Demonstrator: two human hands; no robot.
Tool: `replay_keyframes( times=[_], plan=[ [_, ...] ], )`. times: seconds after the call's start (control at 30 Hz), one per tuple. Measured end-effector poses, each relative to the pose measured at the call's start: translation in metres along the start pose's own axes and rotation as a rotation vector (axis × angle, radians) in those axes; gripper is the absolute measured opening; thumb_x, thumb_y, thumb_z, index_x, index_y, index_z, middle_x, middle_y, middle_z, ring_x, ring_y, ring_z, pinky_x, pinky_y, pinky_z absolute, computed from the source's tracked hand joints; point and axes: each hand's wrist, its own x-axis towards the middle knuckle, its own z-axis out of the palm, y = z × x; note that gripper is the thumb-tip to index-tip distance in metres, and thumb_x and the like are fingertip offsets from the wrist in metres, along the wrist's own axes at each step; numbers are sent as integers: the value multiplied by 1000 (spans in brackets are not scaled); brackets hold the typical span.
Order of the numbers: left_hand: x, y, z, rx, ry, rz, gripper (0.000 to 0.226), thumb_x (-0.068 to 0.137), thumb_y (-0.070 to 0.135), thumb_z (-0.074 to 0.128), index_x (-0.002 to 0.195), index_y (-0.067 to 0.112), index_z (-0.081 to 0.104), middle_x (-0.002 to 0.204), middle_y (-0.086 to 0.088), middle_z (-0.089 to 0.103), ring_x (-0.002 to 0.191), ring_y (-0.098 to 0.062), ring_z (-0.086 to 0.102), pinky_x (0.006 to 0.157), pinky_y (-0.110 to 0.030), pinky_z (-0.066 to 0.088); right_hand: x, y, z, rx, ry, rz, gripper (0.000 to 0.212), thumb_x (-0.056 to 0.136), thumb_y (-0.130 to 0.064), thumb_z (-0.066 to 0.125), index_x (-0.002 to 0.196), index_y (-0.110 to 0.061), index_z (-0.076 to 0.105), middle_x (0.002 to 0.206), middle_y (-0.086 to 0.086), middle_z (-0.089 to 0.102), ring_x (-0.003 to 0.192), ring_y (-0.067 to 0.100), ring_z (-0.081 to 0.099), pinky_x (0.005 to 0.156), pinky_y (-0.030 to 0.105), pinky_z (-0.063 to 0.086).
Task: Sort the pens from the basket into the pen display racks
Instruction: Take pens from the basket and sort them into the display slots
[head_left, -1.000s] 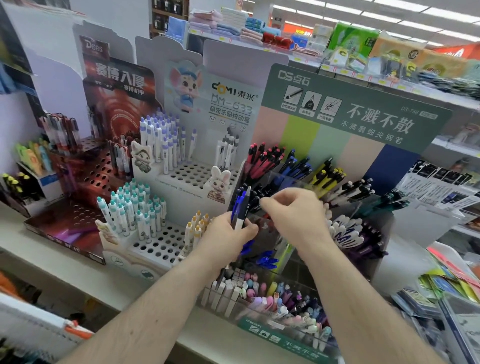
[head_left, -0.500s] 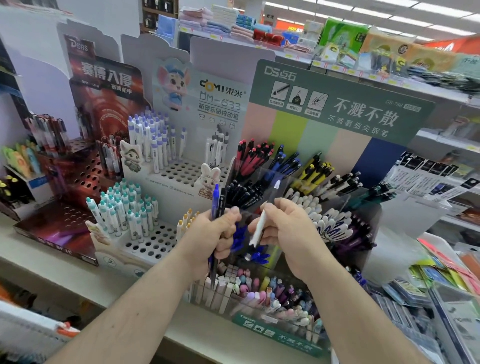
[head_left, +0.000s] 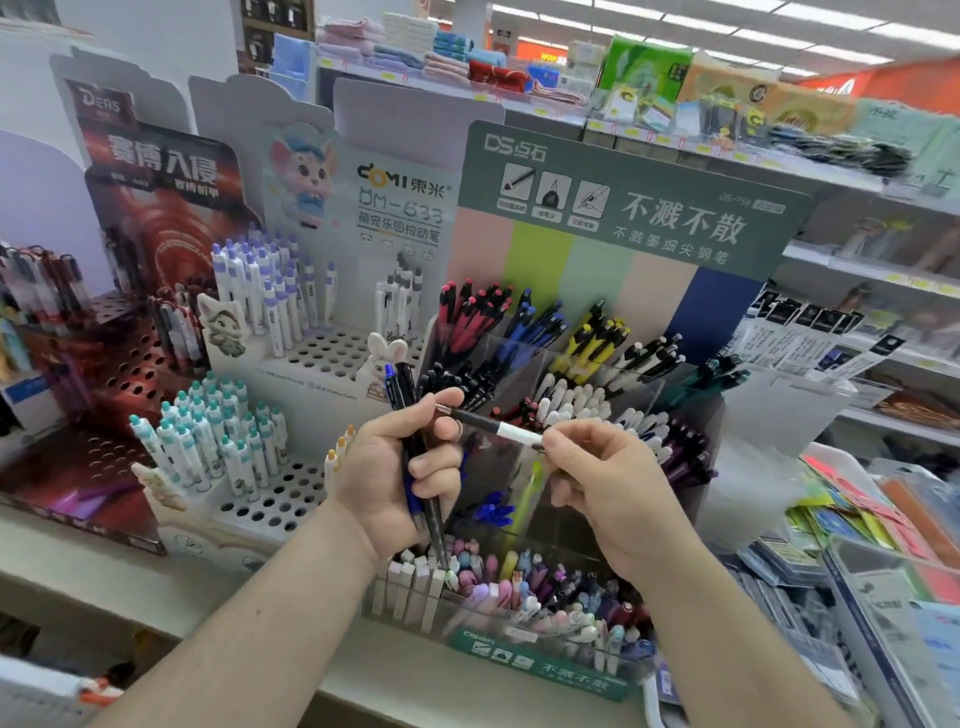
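The left hand (head_left: 400, 467) clenches a spare bundle of pens (head_left: 415, 457) upright, while right hand (head_left: 602, 467) fingers (head_left: 558, 441) pinch one black-and-white pen (head_left: 493, 423) level, probably to match its compartment.

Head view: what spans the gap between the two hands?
A black-and-white pen, held horizontally in the head view: right hand pinches its white end, left hand touches its tip.

Both hands sit close before the clear tiered pen rack (head_left: 691, 410), whose compartments bristle with upright pens. Left, the white perforated rack (head_left: 322, 358) has many open holes between pen clusters. Shelf edge (head_left: 104, 582) below lies bare.
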Motion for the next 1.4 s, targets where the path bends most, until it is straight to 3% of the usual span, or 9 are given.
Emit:
replay_keyframes(
  times=[0.1,0.2,0.33,0.5,0.63,0.73,0.93,1.17,1.4],
  plan=[
    [8,-7,1,-132,-154,-96,38,60,7,90,93,11,73,68,0,55,39,-6,43,33,-17,33,-1,1,-7,382,123,75,5,94,-5,60,96,-4,66,75,9,61,57,14,49,57,24,50],
    [20,-18,6,-151,-201,-151,37,63,6,89,96,11,73,70,-1,55,41,-7,44,34,-17,34,0,1,-12,461,288,40,9,97,-6,57,100,-6,66,79,9,68,63,16,60,65,28,55],
    [37,-28,22,-130,-170,-202,34,68,10,86,99,11,72,70,0,54,40,-8,42,33,-18,33,5,-4,-24,424,467,-69,14,98,-4,57,102,-11,69,83,9,71,64,15,65,60,24,55],
    [59,-37,51,124,53,-131,22,86,33,57,97,14,64,64,5,46,38,-4,32,31,-14,23,9,-30,-55,338,696,-293,18,97,-3,58,95,-15,72,79,0,70,65,11,64,65,22,55],
    [73,-39,63,299,116,-125,22,83,37,61,88,16,58,62,7,42,42,-5,30,34,-15,21,19,-51,-81,118,867,-471,22,99,-11,58,89,-25,72,67,-15,67,64,7,58,61,19,51],
    [79,-39,69,331,134,-117,31,82,48,59,78,20,48,61,7,35,44,-6,29,37,-15,20,34,-56,-94,-120,922,-568,17,99,-17,57,103,-18,73,77,-10,67,66,9,57,60,20,48],
    [79,-35,68,256,141,-118,44,86,62,48,79,19,44,61,5,35,45,-9,31,38,-18,22,65,-51,-99,-422,898,-593,21,97,-17,57,110,-12,73,98,4,72,85,15,62,73,14,44],
    [73,-29,65,270,121,-93,26,104,30,38,84,16,47,66,3,42,50,-10,32,44,-20,23,92,-46,-82,-667,621,-383,22,96,-24,60,111,-18,75,106,-1,67,106,19,58,91,29,43],
    [65,-25,63,378,90,-37,17,103,20,41,89,14,49,69,2,51,55,-11,37,48,-22,28,96,-57,-71,-966,553,-177,23,92,-31,59,107,-32,76,123,4,53,126,31,33,100,38,25]
  ],
)
